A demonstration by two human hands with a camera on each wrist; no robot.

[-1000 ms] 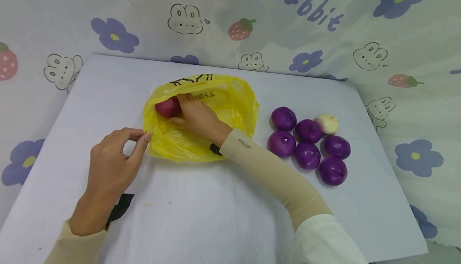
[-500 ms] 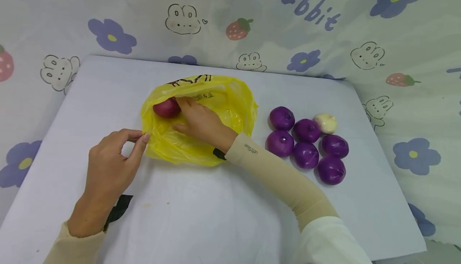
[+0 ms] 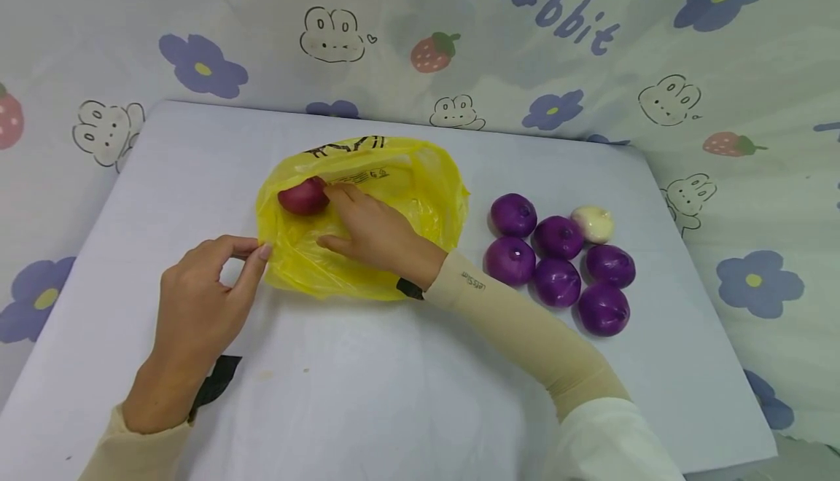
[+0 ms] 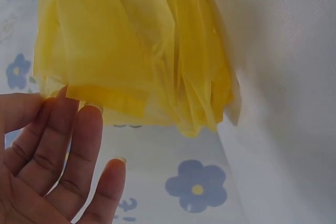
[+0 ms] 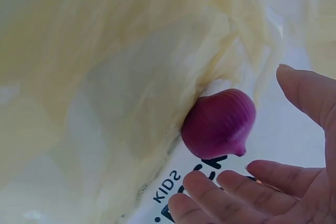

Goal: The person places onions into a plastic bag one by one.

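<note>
A yellow plastic bag lies with its mouth wide on the white table. My left hand pinches the bag's left rim between thumb and fingers; the left wrist view shows the fingertips at the yellow film. Inside the bag sits a red onion, at its left side. My right hand reaches into the bag beside the onion, fingers loosely spread. In the right wrist view the onion rests apart from the thumb, with the right hand holding nothing.
Several purple onions stand grouped on the table to the right of the bag. Behind them is one pale, peeled-looking onion. A patterned cloth with rabbits and flowers hangs behind the table.
My right hand has let go of the red onion and drawn back a little to the right. The onion stays in the bag's left side. My left hand keeps its pinch on the rim.
</note>
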